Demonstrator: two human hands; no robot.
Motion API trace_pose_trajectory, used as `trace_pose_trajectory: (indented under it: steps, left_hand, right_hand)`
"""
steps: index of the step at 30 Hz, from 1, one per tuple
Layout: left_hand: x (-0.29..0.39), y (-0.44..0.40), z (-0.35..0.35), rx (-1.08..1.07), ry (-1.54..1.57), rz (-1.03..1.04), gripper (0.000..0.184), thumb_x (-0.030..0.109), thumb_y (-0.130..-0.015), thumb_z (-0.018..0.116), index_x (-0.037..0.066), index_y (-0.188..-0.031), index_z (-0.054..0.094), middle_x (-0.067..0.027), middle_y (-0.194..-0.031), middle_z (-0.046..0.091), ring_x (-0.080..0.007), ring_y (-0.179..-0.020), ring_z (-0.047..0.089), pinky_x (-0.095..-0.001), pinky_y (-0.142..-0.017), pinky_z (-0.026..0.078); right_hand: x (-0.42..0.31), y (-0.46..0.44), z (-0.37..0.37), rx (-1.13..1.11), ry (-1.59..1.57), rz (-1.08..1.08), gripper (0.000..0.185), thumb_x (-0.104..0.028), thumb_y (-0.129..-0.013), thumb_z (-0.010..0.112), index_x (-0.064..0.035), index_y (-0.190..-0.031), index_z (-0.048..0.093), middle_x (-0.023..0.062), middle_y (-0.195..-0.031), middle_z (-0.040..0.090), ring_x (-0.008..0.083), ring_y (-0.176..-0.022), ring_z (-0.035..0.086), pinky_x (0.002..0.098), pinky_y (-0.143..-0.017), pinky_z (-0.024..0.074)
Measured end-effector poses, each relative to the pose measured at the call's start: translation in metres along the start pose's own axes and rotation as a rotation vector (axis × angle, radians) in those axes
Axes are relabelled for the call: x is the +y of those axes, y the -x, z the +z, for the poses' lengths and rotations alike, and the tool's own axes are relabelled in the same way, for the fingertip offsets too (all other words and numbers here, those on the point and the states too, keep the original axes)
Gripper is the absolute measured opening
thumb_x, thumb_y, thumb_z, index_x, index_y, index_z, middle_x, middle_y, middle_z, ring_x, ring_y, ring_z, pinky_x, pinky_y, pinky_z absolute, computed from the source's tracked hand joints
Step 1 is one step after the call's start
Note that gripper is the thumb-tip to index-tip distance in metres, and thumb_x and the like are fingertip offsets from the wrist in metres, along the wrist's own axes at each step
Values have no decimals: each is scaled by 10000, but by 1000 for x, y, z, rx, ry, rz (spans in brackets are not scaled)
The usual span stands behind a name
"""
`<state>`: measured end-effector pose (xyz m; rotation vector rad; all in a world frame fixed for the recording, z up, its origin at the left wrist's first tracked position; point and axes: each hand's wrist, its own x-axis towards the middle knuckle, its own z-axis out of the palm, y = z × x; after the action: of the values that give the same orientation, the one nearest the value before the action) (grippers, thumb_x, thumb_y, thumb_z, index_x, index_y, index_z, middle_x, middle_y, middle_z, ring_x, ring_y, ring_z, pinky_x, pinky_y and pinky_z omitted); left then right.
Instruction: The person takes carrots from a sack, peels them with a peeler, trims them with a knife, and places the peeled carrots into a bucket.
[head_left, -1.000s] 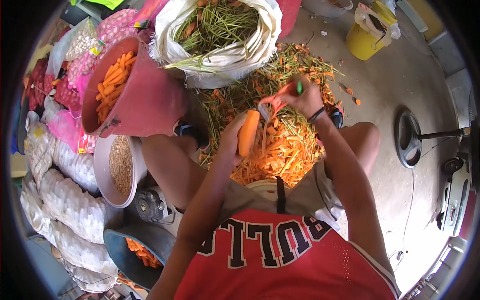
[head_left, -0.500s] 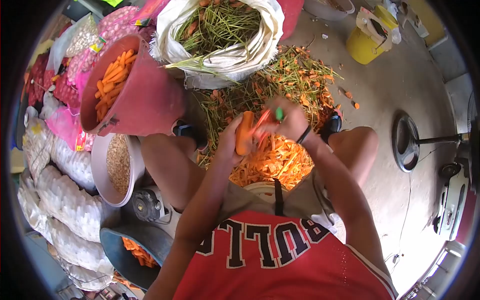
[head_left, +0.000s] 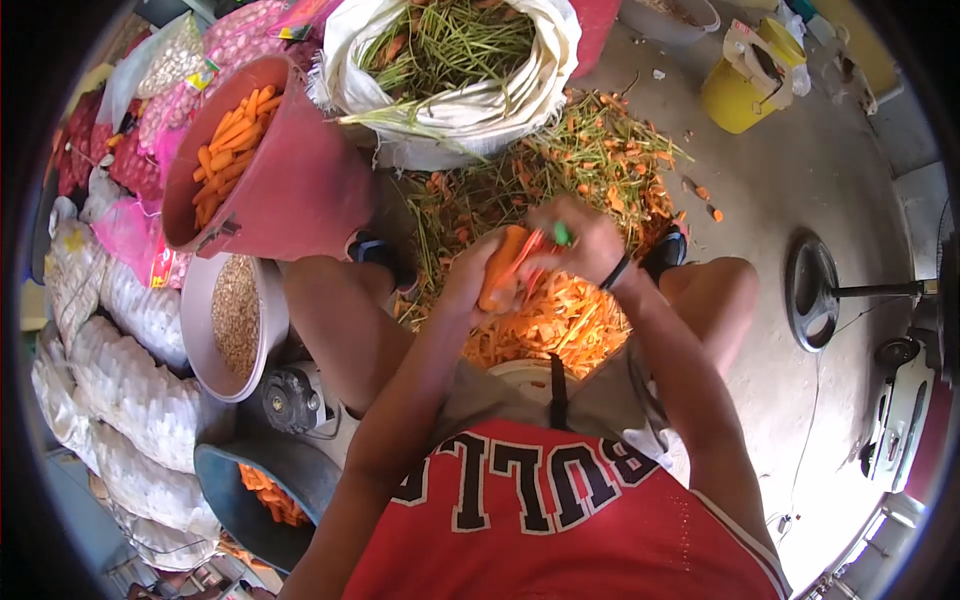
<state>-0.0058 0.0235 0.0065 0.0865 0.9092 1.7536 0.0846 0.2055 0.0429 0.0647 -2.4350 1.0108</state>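
Observation:
My left hand (head_left: pixel 478 268) is closed around an orange carrot (head_left: pixel 503 262), held slantwise above my lap. In my right hand (head_left: pixel 588 240) is a red peeler (head_left: pixel 532 252), gripped close against the carrot's side; both are smeared by motion. A small green patch shows at my right fingers, and I cannot make out what it is. Right below the hands, a heap of orange carrot peelings (head_left: pixel 575 325) rises from a pale container (head_left: pixel 530 376) between my legs.
Carrots fill a red tub (head_left: pixel 330 170) at left. Ahead, a white sack (head_left: pixel 440 135) holds stems, with trimmings (head_left: pixel 600 170) strewn beside it. A bowl (head_left: pixel 195 335), blue tub (head_left: pixel 225 500) and full bags (head_left: pixel 140 400) line the left; a yellow bucket (head_left: pixel 735 95) and fan (head_left: pixel 812 290) stand right.
The carrot has tilted from nearly upright to a slant, its top leaning right. Both hands stay close together, with the peeler still against the carrot. The view has shifted slightly.

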Motion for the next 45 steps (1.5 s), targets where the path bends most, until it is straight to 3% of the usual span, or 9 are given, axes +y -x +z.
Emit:
trace_pose_trajectory:
  steps: [5,12,16,22,26,32,36,40,45]
  left_hand:
    - [2,9,17,142,-74,-26,324,331,-985,480,57,-1132,571,-88,-902,638,-148,-704,640,-293,-606,551]
    - [9,9,10,2,-66,-41,309,309,-988,485,49,-1128,578,-65,-940,633,-145,-756,635,-287,-651,543]
    - [18,21,46,173,5,-65,308,276,-1005,442,27,-1145,558,-76,-899,648,-151,-707,630,-292,-620,527]
    - [3,2,13,135,35,5,328,307,-1011,427,29,-1125,557,-110,-939,647,-173,-697,645,-312,-655,553]
    - [1,8,-2,60,-91,-112,345,287,-990,501,50,-1230,570,-66,-1039,637,-137,-786,621,-264,-726,515]
    - [13,1,6,156,-1013,195,427,200,-931,626,103,-1337,539,-64,-1115,634,-121,-870,623,-267,-765,507]
    - [38,9,-2,92,-301,270,658,184,-895,662,89,-1460,338,-161,-1171,596,-216,-898,655,-333,-778,557]
    - [52,23,-2,-255,-238,226,653,174,-909,616,51,-1458,284,-176,-1189,585,-228,-994,642,-365,-780,574]
    - [35,8,-2,4,-456,283,447,194,-913,611,24,-1288,439,-89,-940,611,-136,-687,592,-281,-584,504]
  right_hand:
    - [43,-14,-34,105,86,483,695,-369,-611,895,32,-1104,615,145,-926,695,199,-790,690,328,-692,560]
    - [16,0,-1,36,79,-172,593,-367,-618,887,-53,-1063,651,84,-847,653,204,-735,670,339,-669,558]
    - [53,-11,-32,188,207,317,654,-357,-607,896,-14,-1095,628,104,-821,660,222,-697,659,347,-644,558]
    - [-7,6,0,-23,-9,-77,587,-348,-591,902,-45,-1031,659,92,-891,647,241,-775,660,350,-693,548]
    - [60,-6,-22,101,179,248,584,-442,-614,868,-18,-933,622,107,-798,636,247,-714,647,381,-652,522]
    - [78,11,-12,-118,215,497,320,-309,-812,712,-78,-1018,631,171,-904,633,342,-842,637,436,-749,509]
    - [79,25,-3,-112,284,544,283,-196,-840,635,-103,-1107,644,214,-1049,621,384,-964,611,454,-822,505]
    - [53,18,-2,-74,209,542,290,-174,-812,641,-59,-1078,654,216,-978,661,391,-882,637,459,-769,519]
    - [20,12,9,-43,126,411,238,-113,-805,621,-5,-1015,652,205,-918,681,370,-832,664,418,-739,536]
